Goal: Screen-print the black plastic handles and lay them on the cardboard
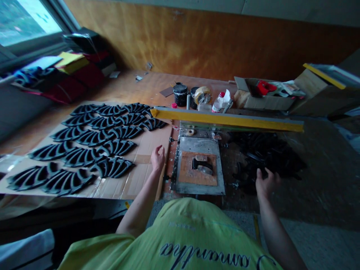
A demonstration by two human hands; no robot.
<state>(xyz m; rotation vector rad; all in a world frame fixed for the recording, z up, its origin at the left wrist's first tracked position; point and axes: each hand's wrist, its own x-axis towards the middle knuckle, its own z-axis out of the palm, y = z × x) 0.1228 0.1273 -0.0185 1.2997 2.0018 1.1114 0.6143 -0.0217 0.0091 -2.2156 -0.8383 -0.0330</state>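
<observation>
My left hand (158,158) hovers by the right edge of the cardboard sheet (143,165), fingers loosely bent and apart, with nothing visible in it. At the near edge of a heap of black plastic pieces (270,150), my right hand (266,182) reaches out with its fingers spread; I cannot tell whether it touches a piece. Between my hands lies a metal plate (182,183) bearing a wooden board (187,174). A single black curved piece (204,167) sits on that board. Rows of black ribbed, fan-like pieces (78,156) cover the cardboard on the left.
A yellow-edged frame (225,119) stands raised behind the plate, seen edge-on. Beyond it are a black tub (180,94), a tape roll (203,95) and a bottle (218,103). An open carton (261,101) stands back right; red boxes (67,88) are stacked back left.
</observation>
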